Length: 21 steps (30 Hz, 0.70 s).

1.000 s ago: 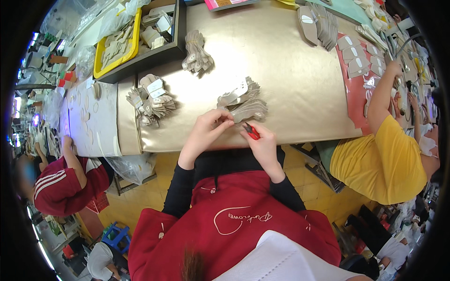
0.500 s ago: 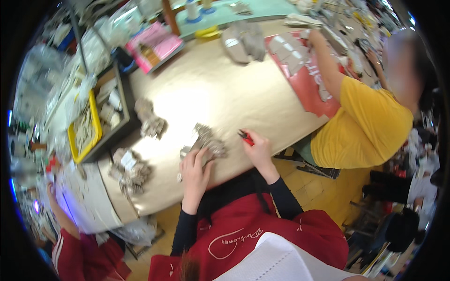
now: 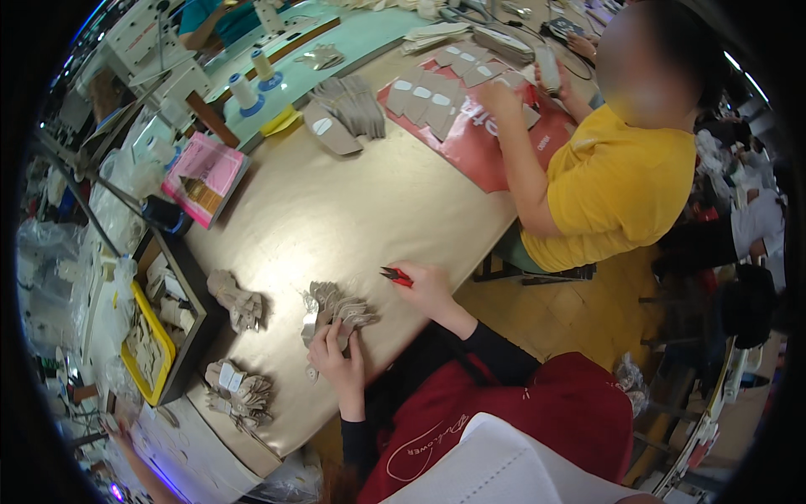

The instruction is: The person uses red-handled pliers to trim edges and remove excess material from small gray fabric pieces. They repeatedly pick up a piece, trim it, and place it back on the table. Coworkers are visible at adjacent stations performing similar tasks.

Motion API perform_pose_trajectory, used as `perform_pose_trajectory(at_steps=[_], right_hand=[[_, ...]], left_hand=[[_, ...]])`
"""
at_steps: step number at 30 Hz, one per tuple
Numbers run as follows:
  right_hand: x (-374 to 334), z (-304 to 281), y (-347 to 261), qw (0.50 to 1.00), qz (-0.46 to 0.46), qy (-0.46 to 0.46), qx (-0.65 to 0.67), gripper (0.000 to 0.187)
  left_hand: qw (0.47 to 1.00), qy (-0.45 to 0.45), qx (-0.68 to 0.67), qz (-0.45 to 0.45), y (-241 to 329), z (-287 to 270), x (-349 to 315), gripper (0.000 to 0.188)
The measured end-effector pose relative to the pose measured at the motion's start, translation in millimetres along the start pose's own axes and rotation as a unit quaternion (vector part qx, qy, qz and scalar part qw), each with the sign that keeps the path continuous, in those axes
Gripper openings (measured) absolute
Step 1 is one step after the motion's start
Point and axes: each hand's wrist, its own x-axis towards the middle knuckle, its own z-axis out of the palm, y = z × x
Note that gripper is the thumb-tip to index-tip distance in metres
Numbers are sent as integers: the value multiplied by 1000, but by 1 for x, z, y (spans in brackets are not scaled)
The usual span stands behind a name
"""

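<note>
One bare left hand (image 3: 337, 359) rests on a fanned bundle of thin grey-beige pieces (image 3: 336, 303) on the shiny gold tabletop (image 3: 403, 210); can't tell if its fingers pinch any. Just past that, the right hand (image 3: 430, 291) grips red-handled snips with dark blades (image 3: 400, 276), tips near the bundle, so a careless swing could probably nick a piece.

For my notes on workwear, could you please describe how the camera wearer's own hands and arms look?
The left hand and right hand are ungloved. Both arms have long, close-fitting dark sleeves, black or navy, ending short of the hands, with no markings visible.
</note>
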Motion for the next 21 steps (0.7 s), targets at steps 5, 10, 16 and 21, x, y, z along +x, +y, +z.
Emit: perform_pose_trajectory(at_steps=[5,10,16,21], right_hand=[[1,0,-1,1000,-12,-6,-21,19],[0,2,0,1000,-6,7,-4,21],[0,3,1,1000,-4,2,-2,17],[0,2,-2,1000,3,2,-3,17]], left_hand=[[1000,6,-1,1,2,-2,0,41],[1000,-10,-10,-7,3,-4,1,41],[1000,-4,-2,1,3,-4,2,41],[1000,3,-6,7,2,-3,2,41]])
